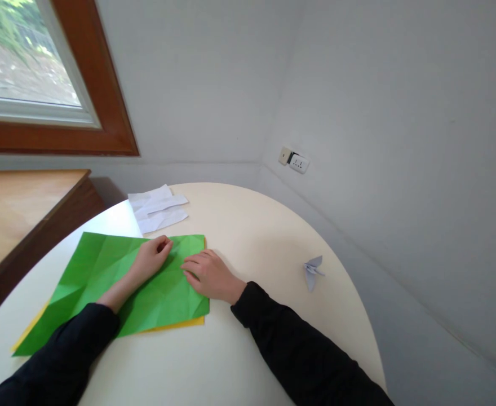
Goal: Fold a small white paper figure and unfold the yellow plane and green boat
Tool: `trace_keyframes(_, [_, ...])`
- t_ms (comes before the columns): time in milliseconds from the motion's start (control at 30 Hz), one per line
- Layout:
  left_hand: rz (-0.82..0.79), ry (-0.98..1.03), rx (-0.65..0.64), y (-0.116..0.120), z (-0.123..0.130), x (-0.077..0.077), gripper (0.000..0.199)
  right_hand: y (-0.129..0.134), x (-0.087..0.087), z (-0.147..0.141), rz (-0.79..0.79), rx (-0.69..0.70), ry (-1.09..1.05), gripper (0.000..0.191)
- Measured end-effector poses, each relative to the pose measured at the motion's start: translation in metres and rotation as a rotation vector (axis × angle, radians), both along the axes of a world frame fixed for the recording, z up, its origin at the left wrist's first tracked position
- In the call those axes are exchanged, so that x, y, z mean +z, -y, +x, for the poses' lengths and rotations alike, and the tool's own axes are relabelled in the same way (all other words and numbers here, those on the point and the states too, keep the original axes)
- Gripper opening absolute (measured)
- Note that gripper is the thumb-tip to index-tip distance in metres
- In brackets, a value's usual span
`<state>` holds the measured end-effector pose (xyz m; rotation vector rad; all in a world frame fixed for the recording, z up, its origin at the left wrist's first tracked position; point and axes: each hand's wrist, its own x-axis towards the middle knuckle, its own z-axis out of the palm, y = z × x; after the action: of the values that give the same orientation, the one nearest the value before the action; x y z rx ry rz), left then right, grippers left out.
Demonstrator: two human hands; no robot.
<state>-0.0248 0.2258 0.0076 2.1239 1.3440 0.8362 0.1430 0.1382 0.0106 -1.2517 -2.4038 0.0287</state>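
Observation:
A large green sheet of paper (163, 304) with many creases lies flat on the round table, over a yellow sheet (193, 321) whose edges show at the bottom, right and lower left. My left hand (151, 256) is curled into a loose fist and rests on the upper part of the green sheet, with no object visible in it. Flat on the sheet's right side lies my right hand (209, 273), its fingers stretched out towards the left. The undersides of both hands are hidden.
Several white paper pieces (159, 208) lie behind the green sheet. A small folded grey paper figure (313, 272) sits near the right rim of the round table (248, 214). Beyond are a wooden surface (20, 203) at left, a window and a wall socket (299, 163).

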Motion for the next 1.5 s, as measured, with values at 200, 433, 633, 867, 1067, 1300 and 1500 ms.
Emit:
trace_keyframes(200, [0.041, -0.282, -0.090, 0.005, 0.001, 0.000, 0.025, 0.052, 0.041, 0.066, 0.105, -0.160, 0.027, 0.016])
trace_keyframes(433, [0.063, -0.440, -0.109, 0.006, 0.002, 0.002, 0.028, 0.081, 0.084, 0.199, -0.114, -0.725, 0.140, 0.032])
trace_keyframes(633, [0.022, -0.545, -0.132, 0.020, 0.008, 0.017, 0.045, 0.092, 0.082, 0.255, -0.610, -0.802, 0.148, 0.056])
trace_keyframes(867, [0.106, -0.620, -0.154, 0.041, 0.016, 0.019, 0.077, 0.080, 0.071, 0.256, -0.721, -0.698, 0.106, 0.029])
trace_keyframes(1067, [0.102, -0.510, -0.222, 0.050, 0.022, 0.010, 0.062, 0.057, 0.084, 0.235, -0.635, -0.636, 0.036, 0.025])
trace_keyframes(1300, [0.090, -0.294, -0.303, 0.057, 0.025, 0.003, 0.022, -0.005, 0.103, 0.142, -0.498, -0.253, -0.358, 0.026])
trace_keyframes(1500, [-0.131, 0.212, -0.199, 0.051, 0.022, 0.001, 0.026, -0.062, 0.046, 0.041, -0.573, -0.085, -1.024, 0.028])
